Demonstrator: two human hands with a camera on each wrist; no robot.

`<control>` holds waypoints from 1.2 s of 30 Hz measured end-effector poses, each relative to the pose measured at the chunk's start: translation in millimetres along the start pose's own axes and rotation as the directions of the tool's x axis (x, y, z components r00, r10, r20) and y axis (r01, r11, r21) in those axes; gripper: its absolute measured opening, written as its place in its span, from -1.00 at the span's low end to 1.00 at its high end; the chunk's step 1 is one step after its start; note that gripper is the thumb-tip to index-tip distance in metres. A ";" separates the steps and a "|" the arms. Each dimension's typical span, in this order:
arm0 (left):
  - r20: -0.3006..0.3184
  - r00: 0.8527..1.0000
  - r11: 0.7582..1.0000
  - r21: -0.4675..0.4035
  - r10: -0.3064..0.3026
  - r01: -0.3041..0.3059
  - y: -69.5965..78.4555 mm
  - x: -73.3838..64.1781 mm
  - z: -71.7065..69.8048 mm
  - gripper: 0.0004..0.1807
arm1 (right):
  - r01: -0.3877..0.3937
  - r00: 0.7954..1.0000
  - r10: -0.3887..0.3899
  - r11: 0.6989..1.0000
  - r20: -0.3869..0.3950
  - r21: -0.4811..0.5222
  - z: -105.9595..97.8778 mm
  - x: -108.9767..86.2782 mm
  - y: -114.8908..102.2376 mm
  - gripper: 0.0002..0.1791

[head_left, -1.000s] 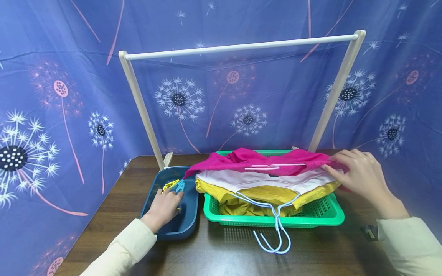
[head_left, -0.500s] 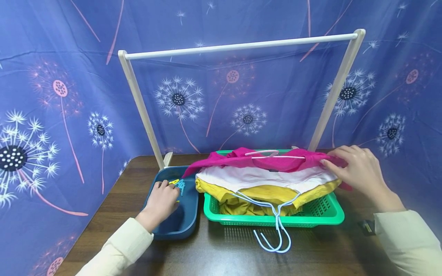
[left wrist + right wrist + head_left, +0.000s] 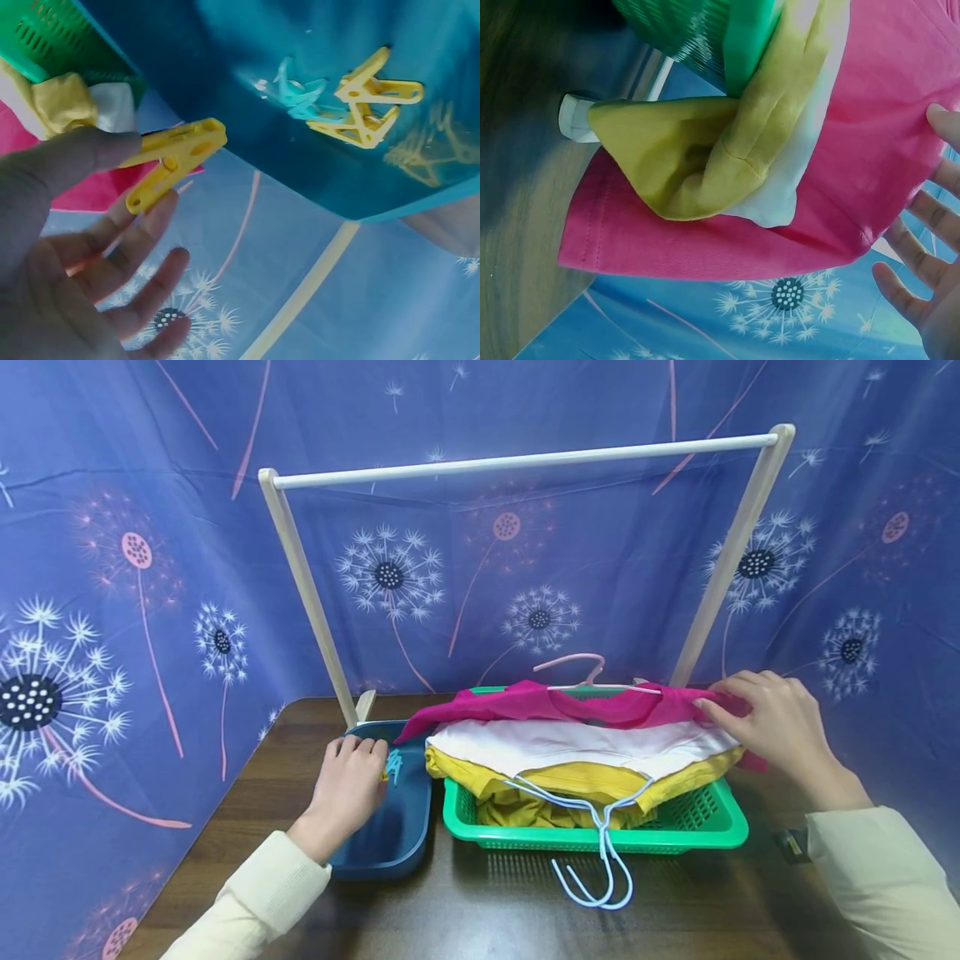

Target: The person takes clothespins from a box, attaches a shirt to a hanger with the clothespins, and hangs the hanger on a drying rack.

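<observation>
Between thumb and fingers my left hand [image 3: 348, 785] pinches a yellow clothespin [image 3: 178, 156], seen in the left wrist view above the rim of a dark blue tray [image 3: 408, 852]. More yellow clothespins [image 3: 364, 129] and blue clothespins [image 3: 294, 94] lie in that tray. My right hand [image 3: 776, 718] pinches the right shoulder of a pink shirt [image 3: 495, 706], thumb in front and fingers behind. A pink hanger [image 3: 592, 670] sits in its neck, hook standing up. Under it lie a white shirt [image 3: 487, 742] and a yellow shirt [image 3: 465, 775].
A green basket [image 3: 525, 839] bears the shirts. Pale blue hangers [image 3: 602, 835] hang over its front, hooks on the wooden table [image 3: 480, 910]. Behind stands a rack with a white rail [image 3: 525, 462]. A small dark object [image 3: 792, 846] lies near the right sleeve.
My left hand has drawn back left in the tray, with a yellow clothespin. The pink hanger's hook has swung from lying forward to upright, while my right hand has shifted slightly up.
</observation>
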State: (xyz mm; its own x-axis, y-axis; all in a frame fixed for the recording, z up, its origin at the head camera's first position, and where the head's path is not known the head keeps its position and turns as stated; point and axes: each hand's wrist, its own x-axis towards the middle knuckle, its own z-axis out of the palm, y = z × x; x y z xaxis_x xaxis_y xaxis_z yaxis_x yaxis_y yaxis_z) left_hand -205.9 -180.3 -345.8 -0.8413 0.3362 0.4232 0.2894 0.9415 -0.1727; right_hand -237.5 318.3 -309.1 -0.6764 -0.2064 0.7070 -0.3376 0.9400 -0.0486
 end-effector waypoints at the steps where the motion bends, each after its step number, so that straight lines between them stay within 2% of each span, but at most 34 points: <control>1: -0.014 1.000 1.000 -0.016 -0.019 0.019 0.6 0.4 -2.2 -0.57 | 0.000 1.000 0.000 1.000 0.001 0.000 0.0 0.4 -0.1 -0.70; 8: -0.138 0.984 0.990 -0.099 -0.117 0.104 0.7 6.6 -16.7 -0.59 | -0.001 1.000 0.001 1.000 0.008 0.002 1.6 3.2 -0.3 -0.71; 13: -0.170 0.972 0.979 -0.149 -0.162 0.137 0.8 13.9 -23.2 -0.61 | -0.010 1.000 0.010 1.000 0.011 0.005 3.5 5.9 0.7 -0.71; 21: -0.204 0.965 0.965 -0.235 -0.166 0.117 7.9 24.5 -30.2 -0.65 | -0.008 1.000 0.008 1.000 -0.021 -0.002 5.0 8.5 1.4 -0.73; 31: -0.221 0.960 0.935 -0.344 -0.172 0.088 20.2 40.3 -38.4 -0.61 | -0.075 0.997 0.075 0.997 -0.005 0.010 5.7 9.6 -0.4 -0.70; 36: -0.231 0.957 0.925 -0.372 -0.178 0.082 26.1 48.3 -40.9 -0.61 | -0.074 0.997 0.074 0.997 -0.024 0.007 6.7 9.9 0.0 -0.71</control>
State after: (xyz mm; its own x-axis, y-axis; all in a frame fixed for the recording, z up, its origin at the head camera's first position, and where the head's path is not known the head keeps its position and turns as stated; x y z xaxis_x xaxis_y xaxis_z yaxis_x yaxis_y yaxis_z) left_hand -220.3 -138.5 -293.5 -0.7510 0.1592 0.6408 0.3680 0.9067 0.2061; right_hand -248.6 314.5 -306.8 -0.6837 -0.1292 0.7182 -0.2908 0.9509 -0.1057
